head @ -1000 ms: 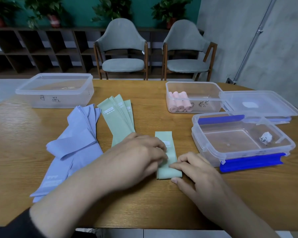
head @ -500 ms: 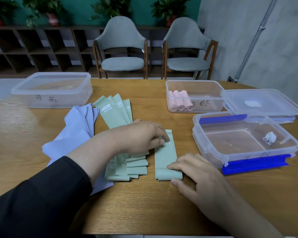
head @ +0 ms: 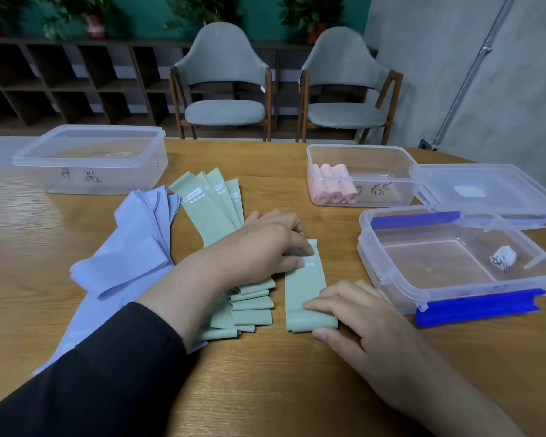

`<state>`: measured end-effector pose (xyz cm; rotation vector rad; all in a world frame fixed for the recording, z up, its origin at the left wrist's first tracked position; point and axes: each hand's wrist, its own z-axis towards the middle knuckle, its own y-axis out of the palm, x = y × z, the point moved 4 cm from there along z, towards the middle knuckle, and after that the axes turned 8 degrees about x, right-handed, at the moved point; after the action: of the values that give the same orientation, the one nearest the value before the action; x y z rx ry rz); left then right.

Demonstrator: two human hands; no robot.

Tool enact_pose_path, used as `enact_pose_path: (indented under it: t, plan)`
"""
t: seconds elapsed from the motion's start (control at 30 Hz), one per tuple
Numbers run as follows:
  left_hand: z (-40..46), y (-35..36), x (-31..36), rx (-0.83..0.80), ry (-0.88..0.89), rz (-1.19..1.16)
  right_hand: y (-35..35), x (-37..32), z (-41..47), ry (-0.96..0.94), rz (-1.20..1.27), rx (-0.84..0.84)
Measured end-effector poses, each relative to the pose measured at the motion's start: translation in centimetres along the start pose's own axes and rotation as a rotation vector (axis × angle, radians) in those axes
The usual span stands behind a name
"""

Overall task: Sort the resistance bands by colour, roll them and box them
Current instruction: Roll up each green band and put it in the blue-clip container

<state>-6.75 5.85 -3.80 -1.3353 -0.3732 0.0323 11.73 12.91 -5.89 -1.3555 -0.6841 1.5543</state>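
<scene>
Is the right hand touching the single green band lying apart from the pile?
Touching. The head view shows the right hand with fingertips resting on the green band near its folded end.

A: Your left hand (head: 259, 247) covers the middle of the green stack (head: 216, 212), and your sleeve (head: 92, 389) runs off the bottom edge.

B: The handwriting on the pink-roll box (head: 391, 181) is too small to read, and its lid (head: 486, 190) is cut off on the right.
</scene>
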Motion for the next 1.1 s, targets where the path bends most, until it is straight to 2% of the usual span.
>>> enact_pose_path:
  t: [0.37, 0.6, 0.8, 1.0, 1.1]
  plan:
    - [-0.4, 0.6, -1.1, 0.04, -0.015, -0.018, 0.6, 0.0, 0.8, 0.042, -0.034, 0.054]
    - [-0.4, 0.6, -1.1, 0.085, 0.023, -0.077, 0.4, -0.5, 1.1, 0.018, -0.028, -0.088]
    - [-0.4, 0.5, -1.2, 0.15, 0.002, -0.126, 0.2, -0.1, 1.2, 0.032, -0.022, -0.005]
    - [-0.5, 0.6, -1.5, 0.131, -0.011, -0.147, 0.4, -0.2, 1.5, 0.019, -0.055, 0.04]
    - [-0.6, 0.7, -1.3, 0.101, 0.008, -0.159, 0.2, -0.3, 1.3, -0.013, -0.032, 0.011]
